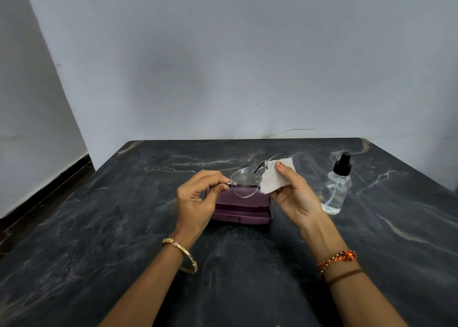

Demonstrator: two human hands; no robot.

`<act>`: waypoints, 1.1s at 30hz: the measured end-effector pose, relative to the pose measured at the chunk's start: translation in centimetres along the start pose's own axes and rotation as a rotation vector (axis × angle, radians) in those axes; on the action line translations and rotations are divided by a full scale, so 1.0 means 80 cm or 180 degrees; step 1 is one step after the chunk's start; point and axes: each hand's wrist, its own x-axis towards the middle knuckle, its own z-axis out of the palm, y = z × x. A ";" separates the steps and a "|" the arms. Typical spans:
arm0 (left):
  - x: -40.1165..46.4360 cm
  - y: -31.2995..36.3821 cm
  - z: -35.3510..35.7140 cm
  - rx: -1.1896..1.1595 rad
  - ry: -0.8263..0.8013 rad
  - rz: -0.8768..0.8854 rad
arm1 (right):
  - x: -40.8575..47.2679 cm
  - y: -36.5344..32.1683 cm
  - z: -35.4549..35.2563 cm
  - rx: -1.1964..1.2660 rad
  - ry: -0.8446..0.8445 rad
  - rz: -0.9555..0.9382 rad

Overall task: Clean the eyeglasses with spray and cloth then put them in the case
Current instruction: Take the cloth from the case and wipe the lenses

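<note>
Thin metal-rimmed eyeglasses [244, 181] are held in the air above a purple case [241, 209] on the dark marble table [99, 227]. My left hand [198, 198] pinches the frame's left corner at the hinge. My right hand [292, 193] holds a white cloth [273, 178] folded around the right lens, which the cloth hides; the thumb presses on top. The case lies shut, partly hidden behind both hands. A clear spray bottle [337, 188] with a black nozzle stands upright just right of my right hand.
A grey wall rises right behind the table's far edge. The table's left edge drops to the floor by a dark skirting board. A gold bangle sits on my left wrist, orange and brown bands on my right.
</note>
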 end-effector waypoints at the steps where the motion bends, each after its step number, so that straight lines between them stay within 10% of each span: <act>1: 0.001 -0.001 -0.001 -0.0005 0.0012 -0.0007 | 0.000 -0.001 0.000 -0.0133 -0.0036 0.0006; 12: 0.000 0.003 -0.001 0.0002 -0.0241 -0.0054 | 0.000 -0.001 0.006 0.0639 0.0449 -0.0098; 25: 0.004 0.001 -0.007 0.0181 -0.0126 -0.0067 | 0.005 -0.018 -0.015 -0.1249 -0.0452 -0.0413; 33: 0.002 -0.002 -0.005 0.0695 0.0113 0.0048 | 0.006 -0.011 -0.008 -0.1251 0.0005 -0.0616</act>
